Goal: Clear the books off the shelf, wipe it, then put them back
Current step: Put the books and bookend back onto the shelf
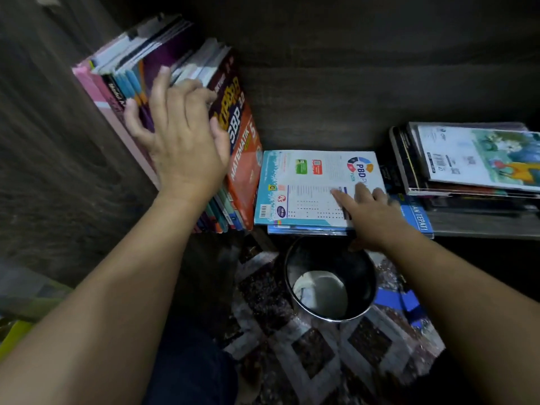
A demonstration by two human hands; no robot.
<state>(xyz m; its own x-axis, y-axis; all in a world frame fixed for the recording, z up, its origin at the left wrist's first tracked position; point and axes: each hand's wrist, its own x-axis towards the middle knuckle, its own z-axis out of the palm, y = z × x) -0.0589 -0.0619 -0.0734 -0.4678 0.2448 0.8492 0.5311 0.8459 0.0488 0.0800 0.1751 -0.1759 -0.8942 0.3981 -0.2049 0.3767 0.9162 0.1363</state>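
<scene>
1. The dark wooden shelf (473, 228) fills the upper part of the view, and all the books are on it.
2. A row of books (175, 71) leans against the left wall of the shelf. A dark red and orange maths book (244, 159) is the outermost on its right side.
3. A stack of books (467, 171) lies flat at the right end of the shelf, with a white cover bearing a picture on top.
4. Between the row and the stack, a white and blue workbook (306, 185) lies flat on a few thinner books at the front edge.
5. A patterned rug (306, 361) covers the floor below.
6. A black round bin (362, 276) stands on the rug, just under the workbook.
7. The left hand (181, 135) is spread open, with its fingers pressing on the leaning row and its thumb on the maths book.
8. The right hand (371, 211) rests straight fingers on the workbook's right side, not curled round it. Its thumb hangs below the front edge.
</scene>
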